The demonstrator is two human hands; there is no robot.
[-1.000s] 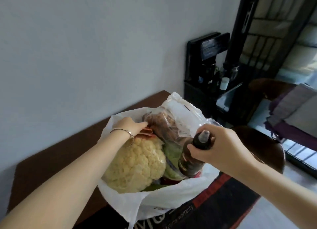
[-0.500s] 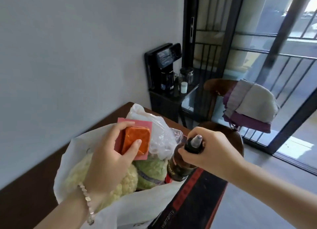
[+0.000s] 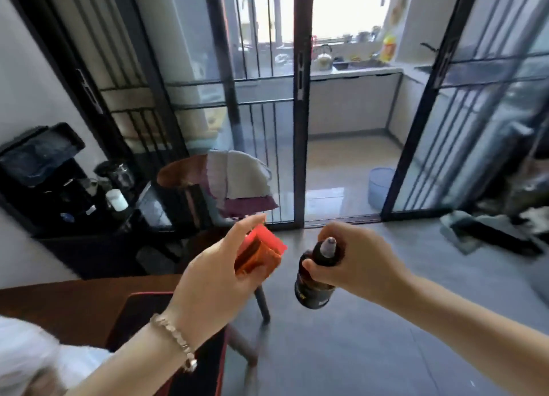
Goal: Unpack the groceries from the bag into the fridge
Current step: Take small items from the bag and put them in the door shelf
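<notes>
A black coffee machine stands at nine o'clock with a small white bottle just beside it, and a wooden chair draped with white and purple cloths sits near centre. Black-framed glass doors fill twelve o'clock, with a blue bucket beyond them at two o'clock. A brown worktop carrying a red-edged black mat lies at seven o'clock.

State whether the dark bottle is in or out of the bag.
Out: the right hand holds the bottle by its neck above the floor.
</notes>
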